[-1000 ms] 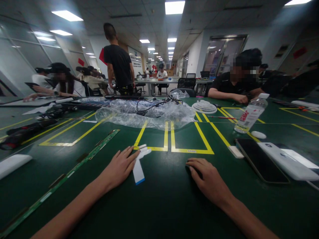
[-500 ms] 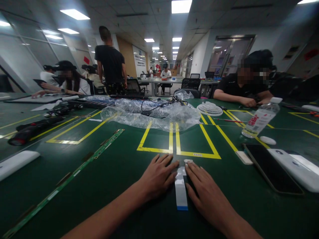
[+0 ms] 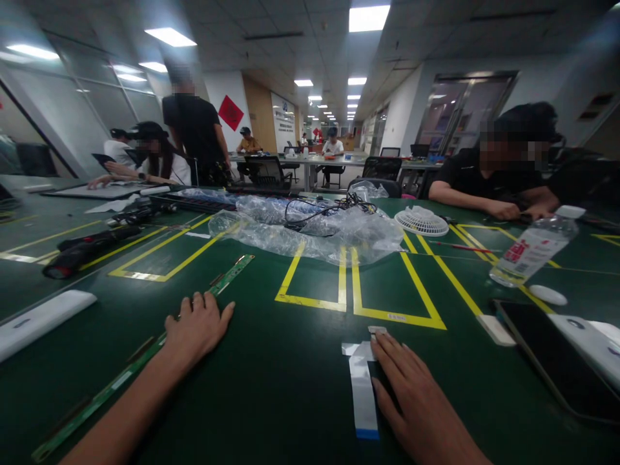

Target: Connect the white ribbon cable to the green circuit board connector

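Observation:
My left hand [image 3: 197,329] lies over a long, narrow green circuit board [image 3: 121,380], its fingers spread and the thumb apart. The middle of the board is hidden under that hand, and I cannot see whether the fingertips press on it. To the right, my right hand [image 3: 411,387] rests flat with its fingers stretched out. Its fingertips touch the right end of a white T-shaped flat ribbon cable [image 3: 363,394], which has a blue tip. Just beyond those fingertips sits a small pale piece [image 3: 377,330].
Crumpled clear plastic wrap [image 3: 310,229] with black cables lies ahead. A white fan grille [image 3: 421,221], a tilted water bottle [image 3: 535,248] and a black phone [image 3: 547,355] are to the right. A flashlight [image 3: 87,253] and a white case [image 3: 46,321] are left. Other people sit around.
My left hand has moved left, off the ribbon cable and onto the circuit board. My right hand stays by the cable. The view has shifted slightly left.

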The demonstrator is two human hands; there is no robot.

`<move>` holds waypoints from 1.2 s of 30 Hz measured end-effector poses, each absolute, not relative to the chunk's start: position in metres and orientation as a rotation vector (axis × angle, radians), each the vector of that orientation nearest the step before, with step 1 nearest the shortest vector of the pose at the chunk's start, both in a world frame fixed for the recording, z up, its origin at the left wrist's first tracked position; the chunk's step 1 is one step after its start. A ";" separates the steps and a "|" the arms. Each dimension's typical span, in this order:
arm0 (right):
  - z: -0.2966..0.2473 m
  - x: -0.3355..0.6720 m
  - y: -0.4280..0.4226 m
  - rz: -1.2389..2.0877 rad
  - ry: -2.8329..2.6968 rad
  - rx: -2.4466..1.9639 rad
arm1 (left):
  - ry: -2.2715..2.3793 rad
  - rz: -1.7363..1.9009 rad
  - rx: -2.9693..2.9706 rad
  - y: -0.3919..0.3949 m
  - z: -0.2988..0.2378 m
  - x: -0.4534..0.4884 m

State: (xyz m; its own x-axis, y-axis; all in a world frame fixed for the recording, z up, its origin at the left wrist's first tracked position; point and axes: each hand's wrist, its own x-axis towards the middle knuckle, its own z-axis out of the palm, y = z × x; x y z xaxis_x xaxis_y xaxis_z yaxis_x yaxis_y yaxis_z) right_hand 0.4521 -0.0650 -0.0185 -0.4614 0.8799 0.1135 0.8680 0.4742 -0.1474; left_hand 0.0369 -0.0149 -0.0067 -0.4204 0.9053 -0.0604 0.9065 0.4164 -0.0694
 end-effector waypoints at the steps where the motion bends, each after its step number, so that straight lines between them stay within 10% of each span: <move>1: -0.019 0.452 -0.064 0.094 -2.538 -1.510 | 2.598 -0.134 1.747 -0.016 -0.009 0.045; 14: -0.017 0.448 -0.069 0.011 -2.561 -1.402 | 1.269 0.126 2.648 -0.006 0.003 0.225; 36: -0.002 0.443 -0.077 0.162 -2.586 -1.544 | 1.103 0.201 2.661 0.004 -0.011 0.228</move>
